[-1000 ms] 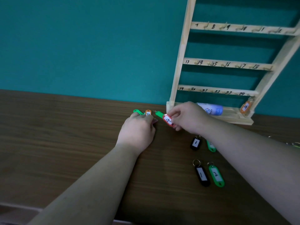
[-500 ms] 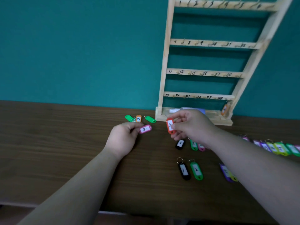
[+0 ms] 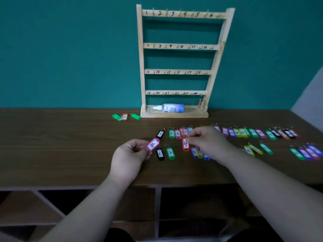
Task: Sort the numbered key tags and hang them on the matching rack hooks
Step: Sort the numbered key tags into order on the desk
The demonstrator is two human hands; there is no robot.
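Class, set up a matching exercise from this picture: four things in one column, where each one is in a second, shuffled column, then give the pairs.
Things
1. pink tag 16
2. red tag 4
3. spray bottle
4. orange tag

Places
A. lying in the rack's base tray
B. on the table, left of the rack
C. held in the left hand
D. held in the right hand

Pairs: 1-C, 2-D, 3-A, 4-B

I see a white spray bottle (image 3: 168,108) lying on its side against a teal wall (image 3: 70,55), above a brown desk (image 3: 52,145) with open cubbies (image 3: 97,206) below.
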